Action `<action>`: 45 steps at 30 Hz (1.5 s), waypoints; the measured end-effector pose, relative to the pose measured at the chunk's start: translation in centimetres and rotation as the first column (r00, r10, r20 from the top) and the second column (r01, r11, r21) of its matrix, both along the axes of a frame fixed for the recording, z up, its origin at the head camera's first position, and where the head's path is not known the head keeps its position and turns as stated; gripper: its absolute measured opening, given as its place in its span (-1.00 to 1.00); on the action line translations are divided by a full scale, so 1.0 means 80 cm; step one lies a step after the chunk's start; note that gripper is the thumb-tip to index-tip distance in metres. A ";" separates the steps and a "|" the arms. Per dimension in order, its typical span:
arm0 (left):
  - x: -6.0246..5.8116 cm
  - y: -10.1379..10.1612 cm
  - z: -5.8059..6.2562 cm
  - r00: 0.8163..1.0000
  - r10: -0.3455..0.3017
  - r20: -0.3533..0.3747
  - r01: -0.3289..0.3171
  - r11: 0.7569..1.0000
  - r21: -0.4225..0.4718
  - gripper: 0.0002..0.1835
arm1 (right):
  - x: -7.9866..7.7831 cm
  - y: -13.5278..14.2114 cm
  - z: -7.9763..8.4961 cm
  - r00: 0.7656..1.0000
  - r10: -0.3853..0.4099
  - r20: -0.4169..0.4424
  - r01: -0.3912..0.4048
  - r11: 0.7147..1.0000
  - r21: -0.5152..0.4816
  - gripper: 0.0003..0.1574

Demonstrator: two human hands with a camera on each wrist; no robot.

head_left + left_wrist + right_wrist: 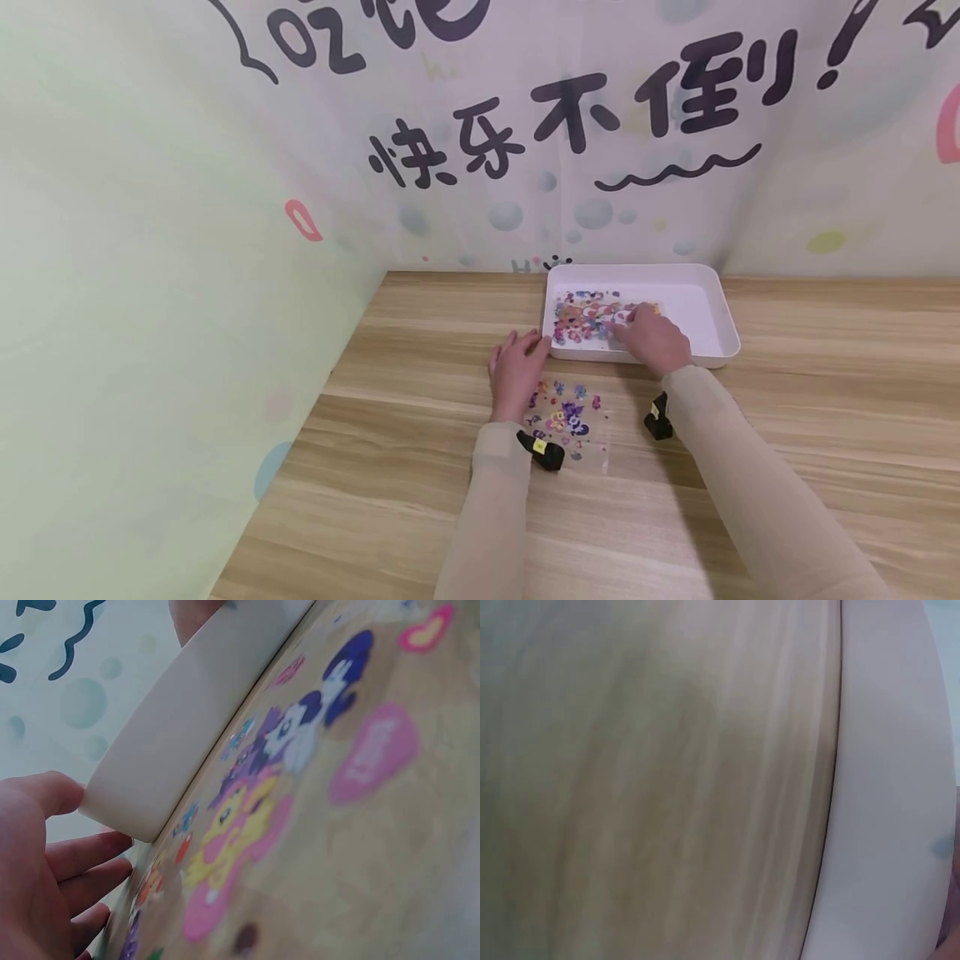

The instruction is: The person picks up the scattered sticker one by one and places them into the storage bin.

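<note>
My left hand (516,367) is at the front left corner of a white tray (712,350). In the left wrist view its thumb (60,793) touches the tray's end and the fingers stretch beside it. A clear sheet of cartoon pony stickers (600,408) lies on the table before the tray, partly under my left wrist. Over the tray's front rim reaches my right hand (656,340), fingertips down at more sticker sheets (581,321) in the tray's left part. Whether they pinch a sheet is hidden. The right wrist view shows mainly the tray's outer wall (889,787).
The wooden table (397,400) runs to a printed cloth backdrop (480,225) behind the tray. A pale wall (187,250) borders the left side. A black wrist camera (547,454) hangs over the loose sheet, and another black camera (658,421) is on the right wrist.
</note>
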State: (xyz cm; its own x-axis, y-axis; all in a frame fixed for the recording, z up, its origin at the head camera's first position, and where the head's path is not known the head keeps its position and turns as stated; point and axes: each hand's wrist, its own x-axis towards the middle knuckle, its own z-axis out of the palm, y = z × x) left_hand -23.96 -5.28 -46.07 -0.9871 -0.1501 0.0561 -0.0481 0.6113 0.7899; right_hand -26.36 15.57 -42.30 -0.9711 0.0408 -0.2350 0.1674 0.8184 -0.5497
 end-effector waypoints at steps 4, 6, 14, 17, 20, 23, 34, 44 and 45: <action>-0.001 -0.001 0.002 1.000 -0.009 0.021 0.009 1.000 0.004 -0.56 | -0.001 0.001 0.002 0.999 -0.011 -0.030 0.010 0.999 -0.046 -0.38; -0.002 -0.003 0.004 0.999 -0.015 0.031 0.015 1.000 0.009 -0.55 | -0.002 0.001 0.002 0.998 -0.009 -0.058 0.004 0.997 -0.074 -0.40; -0.001 -0.004 0.008 0.997 -0.041 0.061 0.040 0.999 0.018 -0.56 | 0.000 0.006 0.000 0.990 -0.004 -0.140 -0.019 0.986 -0.164 -0.44; -0.001 -0.003 0.009 0.997 -0.044 0.069 0.043 0.999 0.018 -0.55 | 0.003 0.010 -0.001 0.987 -0.002 -0.161 -0.030 0.980 -0.195 -0.42; -0.001 -0.003 0.010 0.996 -0.046 0.073 0.045 0.999 0.011 -0.54 | 0.007 0.012 0.001 0.984 0.008 -0.177 -0.050 0.971 -0.236 -0.41; -0.001 -0.003 0.010 0.996 -0.051 0.074 0.051 0.999 0.000 -0.53 | 0.012 0.014 0.005 0.980 0.016 -0.196 -0.070 0.959 -0.273 -0.39; 0.002 -0.003 0.017 0.993 -0.067 0.099 0.066 0.998 0.013 -0.52 | 0.031 0.014 0.020 0.976 0.010 -0.216 -0.092 0.924 -0.372 -0.45; 0.001 -0.002 0.017 0.990 -0.086 0.113 0.088 0.996 -0.005 -0.50 | 0.052 0.014 0.016 0.979 -0.002 -0.202 -0.096 0.876 -0.473 -0.37; 0.001 -0.002 0.017 0.989 -0.091 0.118 0.092 0.996 -0.008 -0.50 | 0.054 0.014 0.015 0.980 -0.008 -0.198 -0.089 0.873 -0.479 -0.37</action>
